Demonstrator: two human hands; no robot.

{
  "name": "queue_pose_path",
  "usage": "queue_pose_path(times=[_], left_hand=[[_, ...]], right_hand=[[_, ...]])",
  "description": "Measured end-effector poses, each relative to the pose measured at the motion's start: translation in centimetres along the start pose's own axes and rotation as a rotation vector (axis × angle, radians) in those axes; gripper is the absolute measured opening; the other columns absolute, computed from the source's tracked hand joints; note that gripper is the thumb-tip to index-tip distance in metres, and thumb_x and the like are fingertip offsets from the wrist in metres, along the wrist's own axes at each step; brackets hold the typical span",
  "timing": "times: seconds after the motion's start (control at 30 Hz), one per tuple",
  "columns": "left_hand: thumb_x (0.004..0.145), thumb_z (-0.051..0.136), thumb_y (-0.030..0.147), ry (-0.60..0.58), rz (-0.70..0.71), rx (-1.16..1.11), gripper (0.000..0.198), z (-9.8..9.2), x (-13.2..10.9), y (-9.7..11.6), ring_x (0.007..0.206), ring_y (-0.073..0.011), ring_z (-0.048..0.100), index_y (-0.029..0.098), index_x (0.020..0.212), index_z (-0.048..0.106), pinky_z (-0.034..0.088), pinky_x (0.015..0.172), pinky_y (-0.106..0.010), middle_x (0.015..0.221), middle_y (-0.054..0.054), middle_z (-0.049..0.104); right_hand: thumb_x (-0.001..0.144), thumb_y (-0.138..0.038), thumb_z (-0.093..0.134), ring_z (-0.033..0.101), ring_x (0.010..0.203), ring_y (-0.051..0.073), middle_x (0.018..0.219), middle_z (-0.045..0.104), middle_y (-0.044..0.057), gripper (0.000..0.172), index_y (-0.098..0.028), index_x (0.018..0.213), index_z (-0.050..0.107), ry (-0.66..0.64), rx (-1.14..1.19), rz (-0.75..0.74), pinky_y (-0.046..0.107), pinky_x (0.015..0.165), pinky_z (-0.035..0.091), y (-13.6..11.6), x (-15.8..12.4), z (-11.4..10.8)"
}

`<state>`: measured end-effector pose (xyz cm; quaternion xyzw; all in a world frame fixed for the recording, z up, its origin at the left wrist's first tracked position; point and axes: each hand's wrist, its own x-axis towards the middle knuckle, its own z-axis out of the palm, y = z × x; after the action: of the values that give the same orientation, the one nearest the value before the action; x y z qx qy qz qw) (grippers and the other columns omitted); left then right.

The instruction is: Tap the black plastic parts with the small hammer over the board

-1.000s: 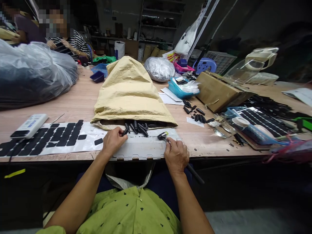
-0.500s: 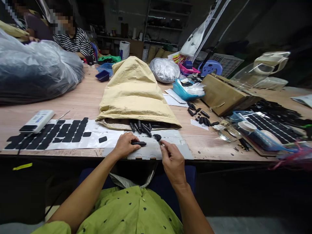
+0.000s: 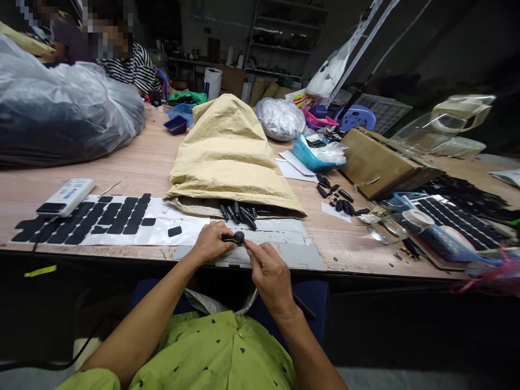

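The part (image 3: 227, 239) is over the board (image 3: 298, 255), one end pinched in the left hand (image 3: 212, 242). It looks light, stiff, perhaps slippery; that end seems the best hold. The right hand (image 3: 270, 268) grips the hammer (image 3: 239, 236), its head at the part, contact unclear. Beyond is the sack (image 3: 227, 157).

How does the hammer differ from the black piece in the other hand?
The hammer is in the right hand, the black piece in the left hand.
The hammer is longer, its handle showing beyond the right hand; the black piece looks short and is partly covered by fingers.
The hammer ends in a rounded head, while the black piece looks slim.
Both look black where visible; whether they touch is unclear.
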<state>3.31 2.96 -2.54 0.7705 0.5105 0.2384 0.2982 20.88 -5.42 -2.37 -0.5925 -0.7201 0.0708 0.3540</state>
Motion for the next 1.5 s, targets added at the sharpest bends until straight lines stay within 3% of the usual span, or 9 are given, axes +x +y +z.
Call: queue_pose_path(times=[0.13,0.4,0.6,0.8,0.97,1.17,1.27,1.4,1.5], left_hand=[[0.07,0.076,0.023,-0.008,-0.016,-0.003,0.014,0.0,0.0,0.1,0.085,-0.0176,0.059,0.024,0.084,0.077,0.045,0.077,-0.028,0.082,0.0,0.066],[0.071,0.076,0.025,0.005,-0.003,0.018,0.014,0.0,-0.1,0.1,0.085,-0.0188,0.058,0.022,0.085,0.077,0.044,0.075,-0.029,0.081,-0.001,0.065],[0.074,0.073,0.027,0.017,0.039,0.06,0.014,0.2,-0.4,-0.2,0.087,-0.0194,0.057,0.022,0.087,0.075,0.042,0.077,-0.031,0.083,-0.001,0.064],[0.074,0.075,0.032,-0.048,0.102,0.046,0.015,-0.5,-0.8,0.2,0.09,-0.0202,0.055,0.024,0.087,0.075,0.04,0.082,-0.032,0.087,-0.002,0.064],[0.07,0.081,0.03,-0.229,0.282,0.047,0.015,-0.8,-3.1,0.6,0.098,-0.0216,0.051,0.028,0.084,0.077,0.036,0.092,-0.037,0.101,-0.003,0.061],[0.064,0.085,0.034,-0.232,0.324,0.147,0.024,-0.3,-4.8,1.4,0.101,-0.0251,0.05,0.026,0.085,0.075,0.038,0.091,-0.041,0.109,-0.005,0.059],[0.074,0.076,0.037,-0.112,0.193,0.046,0.022,-1.0,-2.5,1.8,0.094,-0.0221,0.056,0.023,0.089,0.073,0.045,0.085,-0.036,0.098,-0.004,0.064],[0.087,0.053,0.03,0.271,-0.276,0.052,0.023,-2.2,2.8,1.4,0.078,-0.0183,0.062,0.017,0.073,0.067,0.048,0.07,-0.03,0.084,-0.006,0.068],[0.08,0.057,0.035,0.276,-0.49,0.182,0.026,-2.5,5.8,0.9,0.072,-0.0214,0.064,0.018,0.061,0.063,0.046,0.064,-0.031,0.073,-0.007,0.069]], right_hand=[[0.099,-0.029,0.044,0.063,0.082,0.015,0.088,0.066,0.005,0.033,-0.024,0.119,0.07,0.09,-0.005,0.055,0.024,0.077,0.049,0.1,0.2,-0.7],[0.099,-0.03,0.044,0.063,0.083,0.016,0.09,0.067,0.006,0.033,-0.022,0.117,0.07,0.055,0.049,0.101,0.027,0.076,0.048,1.5,-0.2,-0.8],[0.092,-0.028,0.054,0.058,0.083,0.017,0.094,0.067,0.005,0.027,-0.023,0.111,0.073,0.255,-0.237,0.278,0.027,0.069,0.039,6.4,0.8,-3.0],[0.087,-0.02,0.059,0.043,0.075,0.017,0.083,0.06,0.006,0.022,-0.021,0.102,0.076,0.274,-0.521,0.442,0.03,0.065,0.026,11.1,1.8,-2.8],[0.088,-0.023,0.059,0.04,0.074,0.017,0.084,0.057,0.006,0.021,-0.021,0.103,0.074,0.294,-0.589,0.413,0.03,0.065,0.022,11.5,1.7,-2.1],[0.089,-0.024,0.06,0.041,0.075,0.017,0.087,0.058,0.006,0.021,-0.021,0.105,0.073,0.28,-0.628,0.417,0.03,0.064,0.021,11.4,1.6,-2.1],[0.089,-0.024,0.06,0.042,0.075,0.017,0.087,0.058,0.006,0.021,-0.021,0.106,0.073,0.278,-0.642,0.41,0.03,0.064,0.021,11.4,1.6,-2.1],[0.089,-0.024,0.06,0.042,0.077,0.018,0.088,0.059,0.006,0.022,-0.022,0.107,0.072,0.285,-0.649,0.399,0.03,0.063,0.02,11.4,1.5,-2.0],[0.089,-0.024,0.059,0.041,0.076,0.017,0.087,0.058,0.006,0.022,-0.022,0.106,0.073,0.295,-0.652,0.393,0.03,0.063,0.02,11.5,1.5,-1.9]])
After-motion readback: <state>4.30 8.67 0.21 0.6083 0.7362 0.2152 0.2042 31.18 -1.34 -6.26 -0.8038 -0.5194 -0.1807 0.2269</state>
